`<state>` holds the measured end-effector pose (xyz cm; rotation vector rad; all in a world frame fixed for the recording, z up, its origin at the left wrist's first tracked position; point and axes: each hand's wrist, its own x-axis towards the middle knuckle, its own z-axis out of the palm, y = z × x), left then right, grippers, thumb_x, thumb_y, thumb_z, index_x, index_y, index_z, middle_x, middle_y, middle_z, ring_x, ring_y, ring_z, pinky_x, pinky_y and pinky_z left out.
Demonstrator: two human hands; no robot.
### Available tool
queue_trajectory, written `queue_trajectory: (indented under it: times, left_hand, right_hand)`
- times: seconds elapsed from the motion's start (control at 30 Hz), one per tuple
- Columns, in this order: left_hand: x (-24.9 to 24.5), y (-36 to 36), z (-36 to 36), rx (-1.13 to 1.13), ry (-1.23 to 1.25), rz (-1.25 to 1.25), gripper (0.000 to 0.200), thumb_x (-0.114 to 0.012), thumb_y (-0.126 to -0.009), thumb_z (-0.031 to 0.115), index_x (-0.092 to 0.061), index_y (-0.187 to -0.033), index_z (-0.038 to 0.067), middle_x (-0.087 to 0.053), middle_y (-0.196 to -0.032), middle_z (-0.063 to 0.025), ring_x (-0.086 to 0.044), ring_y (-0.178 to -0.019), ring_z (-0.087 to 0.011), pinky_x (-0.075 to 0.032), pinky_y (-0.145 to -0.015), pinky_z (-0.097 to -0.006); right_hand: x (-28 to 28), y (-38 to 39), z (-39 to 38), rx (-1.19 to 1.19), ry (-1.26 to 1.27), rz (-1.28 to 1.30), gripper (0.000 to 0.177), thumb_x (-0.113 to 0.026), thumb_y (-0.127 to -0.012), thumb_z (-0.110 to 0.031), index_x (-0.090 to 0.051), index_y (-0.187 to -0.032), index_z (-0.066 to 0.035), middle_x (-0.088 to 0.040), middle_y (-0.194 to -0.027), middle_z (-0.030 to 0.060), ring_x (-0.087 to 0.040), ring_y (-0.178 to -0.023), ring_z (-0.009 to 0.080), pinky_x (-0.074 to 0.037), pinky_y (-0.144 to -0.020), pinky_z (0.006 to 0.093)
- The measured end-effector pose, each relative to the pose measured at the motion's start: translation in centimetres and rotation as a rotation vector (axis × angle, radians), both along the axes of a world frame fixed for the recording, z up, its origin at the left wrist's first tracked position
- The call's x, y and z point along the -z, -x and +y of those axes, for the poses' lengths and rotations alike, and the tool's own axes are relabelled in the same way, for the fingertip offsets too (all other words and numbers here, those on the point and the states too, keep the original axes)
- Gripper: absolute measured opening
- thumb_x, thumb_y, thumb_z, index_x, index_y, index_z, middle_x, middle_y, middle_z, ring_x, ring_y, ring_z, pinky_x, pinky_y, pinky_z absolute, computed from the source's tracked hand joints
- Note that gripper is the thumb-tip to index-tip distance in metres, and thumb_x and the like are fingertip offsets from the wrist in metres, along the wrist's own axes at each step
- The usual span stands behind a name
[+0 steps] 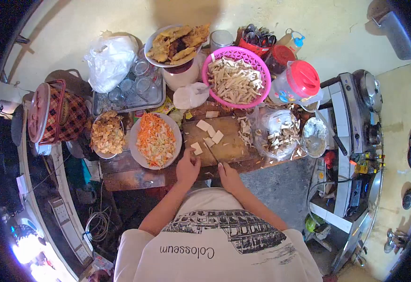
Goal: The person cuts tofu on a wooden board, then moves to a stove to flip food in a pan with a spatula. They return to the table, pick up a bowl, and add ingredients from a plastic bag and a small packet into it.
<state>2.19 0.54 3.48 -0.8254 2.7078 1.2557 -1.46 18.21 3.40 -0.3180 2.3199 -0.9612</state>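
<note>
On a wooden cutting board lie several flat white slices, squarish, of a food I cannot identify. My left hand is at the board's near left corner, its bent fingers on one white slice. My right hand grips the handle of a knife, whose blade points up and left over the board, close to the slices. Just left of my left hand is a plate of shredded orange and pale vegetables. Behind the board, a pink basket holds pale cut sticks.
Brown-edged peelings lie in a plastic bag right of the board. A bowl of fried pieces and a metal tray of glasses stand left. Fried food is piled at the back; a red-lidded pitcher stands back right.
</note>
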Motion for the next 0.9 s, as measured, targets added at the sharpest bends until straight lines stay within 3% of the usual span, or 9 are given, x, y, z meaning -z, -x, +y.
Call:
queue_trajectory:
  times: [0.07,0.17,0.47,0.87,0.9]
  left_hand:
    - [-0.5,0.3,-0.2,0.099,0.231,0.023,0.047,-0.065,-0.077,0.019,-0.045,-0.117,0.005,-0.052,-0.107,-0.0152,-0.059,-0.091,-0.0339,-0.051,-0.072,-0.0403]
    - [-0.1,0.6,-0.9,0.156,0.25,0.066,0.047,-0.064,-0.077,0.02,-0.046,-0.118,0.006,-0.047,-0.117,-0.0145,-0.053,-0.104,-0.0326,-0.049,-0.078,-0.0404]
    - [0.9,0.6,-1.2,0.179,0.363,0.172,0.042,-0.065,-0.076,0.019,-0.051,-0.113,0.003,-0.049,-0.115,-0.0124,-0.055,-0.1,-0.032,-0.048,-0.079,-0.0401]
    - [0.9,0.5,-1.4,0.227,0.284,0.187,0.035,-0.061,-0.079,0.016,-0.053,-0.11,0.002,-0.047,-0.116,-0.0119,-0.057,-0.092,-0.0318,-0.049,-0.076,-0.0396]
    - [0.8,0.5,-1.4,0.212,0.247,0.159,0.036,-0.06,-0.079,0.017,-0.053,-0.111,0.002,-0.047,-0.118,-0.0126,-0.055,-0.097,-0.0322,-0.047,-0.081,-0.0399]
  right_hand:
    - [-1.5,0.5,-0.6,-0.003,-0.001,0.01,0.038,-0.033,-0.096,-0.034,-0.049,-0.099,0.001,-0.058,-0.081,0.0325,-0.056,-0.08,0.0494,-0.043,-0.071,0.0567]
    - [-1.2,0.4,-0.8,-0.067,-0.013,-0.005,0.038,-0.032,-0.096,-0.033,-0.048,-0.1,0.001,-0.058,-0.081,0.0327,-0.056,-0.08,0.0497,-0.043,-0.071,0.0564]
    - [-1.3,-0.4,-1.4,-0.086,-0.106,0.014,0.039,-0.032,-0.096,-0.033,-0.049,-0.096,0.002,-0.059,-0.078,0.0319,-0.058,-0.076,0.0481,-0.046,-0.07,0.0548]
    - [1.6,-2.4,-2.8,-0.079,-0.212,0.183,0.035,-0.035,-0.096,-0.035,-0.049,-0.094,-0.002,-0.061,-0.071,0.0252,-0.062,-0.069,0.0413,-0.05,-0.059,0.0511]
    - [1.6,-2.4,-3.0,-0.07,-0.21,0.168,0.035,-0.035,-0.096,-0.034,-0.049,-0.093,-0.001,-0.06,-0.072,0.0263,-0.061,-0.07,0.0425,-0.049,-0.06,0.0518]
